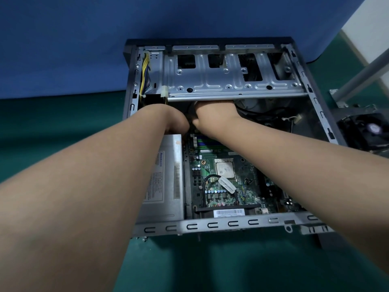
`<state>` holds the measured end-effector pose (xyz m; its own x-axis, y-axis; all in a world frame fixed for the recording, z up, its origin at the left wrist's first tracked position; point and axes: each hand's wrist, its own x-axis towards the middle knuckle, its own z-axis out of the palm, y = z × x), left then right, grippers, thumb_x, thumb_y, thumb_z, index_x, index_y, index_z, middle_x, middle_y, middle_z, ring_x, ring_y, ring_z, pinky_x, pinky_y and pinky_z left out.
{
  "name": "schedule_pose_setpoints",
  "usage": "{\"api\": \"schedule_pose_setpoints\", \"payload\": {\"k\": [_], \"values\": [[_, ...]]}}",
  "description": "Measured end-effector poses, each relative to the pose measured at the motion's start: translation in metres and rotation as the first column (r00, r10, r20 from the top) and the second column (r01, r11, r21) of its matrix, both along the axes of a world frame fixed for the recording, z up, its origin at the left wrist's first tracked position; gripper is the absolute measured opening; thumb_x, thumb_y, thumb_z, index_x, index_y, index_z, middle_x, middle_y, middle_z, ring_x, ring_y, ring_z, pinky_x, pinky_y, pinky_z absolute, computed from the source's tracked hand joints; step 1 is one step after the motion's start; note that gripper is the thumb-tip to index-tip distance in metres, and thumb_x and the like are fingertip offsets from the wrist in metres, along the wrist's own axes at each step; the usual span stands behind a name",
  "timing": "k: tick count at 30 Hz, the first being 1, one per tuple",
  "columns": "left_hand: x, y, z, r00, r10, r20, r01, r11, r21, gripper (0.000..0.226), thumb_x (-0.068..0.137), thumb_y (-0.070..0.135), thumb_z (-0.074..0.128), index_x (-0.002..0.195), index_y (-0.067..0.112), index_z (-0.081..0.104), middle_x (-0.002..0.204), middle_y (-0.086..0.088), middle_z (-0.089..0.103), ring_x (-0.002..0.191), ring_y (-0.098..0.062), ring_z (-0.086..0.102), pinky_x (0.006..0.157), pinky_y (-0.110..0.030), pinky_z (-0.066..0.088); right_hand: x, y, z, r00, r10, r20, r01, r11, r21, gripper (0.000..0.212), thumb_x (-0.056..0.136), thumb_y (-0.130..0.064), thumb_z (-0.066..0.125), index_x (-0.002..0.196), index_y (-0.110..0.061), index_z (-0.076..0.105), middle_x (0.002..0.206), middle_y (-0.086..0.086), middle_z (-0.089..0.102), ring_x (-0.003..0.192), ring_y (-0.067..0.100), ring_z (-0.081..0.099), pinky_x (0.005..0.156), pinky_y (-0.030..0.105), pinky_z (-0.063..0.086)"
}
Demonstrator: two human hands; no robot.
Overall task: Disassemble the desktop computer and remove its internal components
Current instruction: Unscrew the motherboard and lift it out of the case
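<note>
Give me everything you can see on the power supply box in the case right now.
The power supply is a plain grey sheet-metal box lying flat in the left part of the open computer case, beside the green motherboard. Its top carries a white printed label and a barcode strip. The left forearm crosses over it, hiding its left part, and the left hand sits just past its far end. Whether anything grips it, or whether it is still fastened, cannot be told.

- A green tabletop [52, 123] fills the lower view.
- Behind the tabletop stands a blue wall panel [84, 39].
- A pale wall [370, 20] shows right of the panel, dim light overall.
</note>
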<state>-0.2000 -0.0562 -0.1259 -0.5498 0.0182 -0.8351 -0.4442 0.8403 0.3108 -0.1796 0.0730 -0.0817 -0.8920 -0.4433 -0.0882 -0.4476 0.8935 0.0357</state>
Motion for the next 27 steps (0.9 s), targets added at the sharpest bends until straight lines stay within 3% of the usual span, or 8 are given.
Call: {"api": "schedule_pose_setpoints", "payload": {"k": [5, 8, 11, 16, 19, 22, 24, 27], "values": [[0.000, -0.001, -0.002, 1.000, 0.006, 0.012, -0.005, 1.000, -0.002, 0.036, 0.089, -0.005, 0.036, 0.123, -0.002, 0.051, 0.125, -0.022, 0.056, 0.113, -0.038, 0.056, 0.100, -0.052, 0.043, -0.001, -0.001, 0.000, 0.990, 0.137, 0.017, -0.137, 0.991, -0.010, 0.024, 0.084, -0.004, 0.053, 0.107, -0.010, 0.056, 0.113, 0.013, 0.057, 0.103, 0.034, 0.054, 0.069, 0.033, 0.036], [-0.001, -0.001, -0.003, 1.000, 0.006, 0.011, -0.006, 1.000, -0.002, 0.018, 0.091, -0.004, 0.039, 0.096, -0.001, 0.057, 0.120, -0.026, 0.058, 0.112, -0.040, 0.057, 0.099, -0.053, 0.044, -0.001, 0.001, 0.000, 0.994, 0.098, 0.044, -0.097, 0.995, -0.033, 0.033, 0.086, -0.017, 0.054, 0.119, -0.012, 0.053, 0.120, 0.010, 0.054, 0.108, 0.034, 0.053, 0.072, 0.035, 0.041], [0.000, 0.000, -0.003, 1.000, 0.015, 0.017, -0.015, 1.000, -0.003, 0.022, 0.090, -0.003, 0.039, 0.106, -0.003, 0.055, 0.121, -0.025, 0.057, 0.112, -0.040, 0.056, 0.099, -0.052, 0.044, -0.002, 0.000, 0.000, 1.000, 0.007, 0.019, -0.007, 1.000, 0.007, 0.031, 0.089, -0.024, 0.054, 0.117, -0.013, 0.057, 0.123, 0.011, 0.054, 0.111, 0.035, 0.051, 0.075, 0.038, 0.045], [0.000, 0.000, -0.003, 0.999, -0.029, 0.012, 0.030, 0.999, -0.028, 0.011, 0.092, -0.001, 0.044, 0.098, -0.004, 0.053, 0.119, -0.027, 0.056, 0.109, -0.041, 0.057, 0.098, -0.051, 0.044, -0.001, 0.000, 0.001, 0.993, 0.087, 0.076, -0.079, 0.992, -0.099, 0.026, 0.083, -0.005, 0.053, 0.109, -0.009, 0.055, 0.108, 0.012, 0.056, 0.099, 0.033, 0.054, 0.067, 0.032, 0.035], [0.003, 0.001, 0.001, 0.998, -0.063, 0.000, 0.063, 0.998, -0.032, 0.012, 0.091, 0.000, 0.045, 0.083, 0.001, 0.054, 0.112, -0.027, 0.059, 0.107, -0.041, 0.059, 0.097, -0.052, 0.046, 0.003, 0.008, 0.004, 0.992, 0.012, 0.128, 0.014, 0.980, -0.201, 0.022, 0.083, -0.007, 0.053, 0.104, -0.014, 0.053, 0.088, 0.003, 0.047, 0.084, 0.030, 0.050, 0.063, 0.031, 0.035], [0.006, 0.004, 0.006, 0.997, -0.076, -0.020, 0.075, 0.996, -0.043, 0.014, 0.090, -0.001, 0.044, 0.088, -0.001, 0.059, 0.109, -0.026, 0.062, 0.105, -0.039, 0.061, 0.095, -0.051, 0.048, 0.012, 0.021, 0.003, 0.987, -0.072, 0.145, 0.106, 0.964, -0.243, 0.004, 0.085, -0.013, 0.051, 0.084, -0.014, 0.047, 0.077, 0.002, 0.046, 0.079, 0.031, 0.052, 0.062, 0.033, 0.037], [0.006, 0.009, 0.009, 0.996, -0.082, -0.030, 0.080, 0.995, -0.060, 0.020, 0.092, -0.001, 0.042, 0.101, -0.006, 0.059, 0.114, -0.026, 0.060, 0.105, -0.038, 0.060, 0.096, -0.050, 0.047, 0.017, 0.034, 0.002, 0.984, -0.104, 0.144, 0.142, 0.949, -0.283, 0.008, 0.089, -0.019, 0.052, 0.087, -0.011, 0.054, 0.087, 0.007, 0.059, 0.088, 0.034, 0.057, 0.067, 0.033, 0.044], [0.008, 0.022, 0.021, 0.987, -0.152, -0.050, 0.145, 0.982, -0.118, 0.012, 0.095, 0.007, 0.044, 0.093, 0.003, 0.055, 0.113, -0.017, 0.061, 0.105, -0.032, 0.060, 0.097, -0.045, 0.047, 0.027, 0.057, 0.002, 0.977, -0.128, 0.170, 0.184, 0.912, -0.367, 0.009, 0.089, -0.023, 0.055, 0.093, -0.017, 0.060, 0.100, 0.005, 0.064, 0.095, 0.026, 0.058, 0.074, 0.033, 0.047]]}}
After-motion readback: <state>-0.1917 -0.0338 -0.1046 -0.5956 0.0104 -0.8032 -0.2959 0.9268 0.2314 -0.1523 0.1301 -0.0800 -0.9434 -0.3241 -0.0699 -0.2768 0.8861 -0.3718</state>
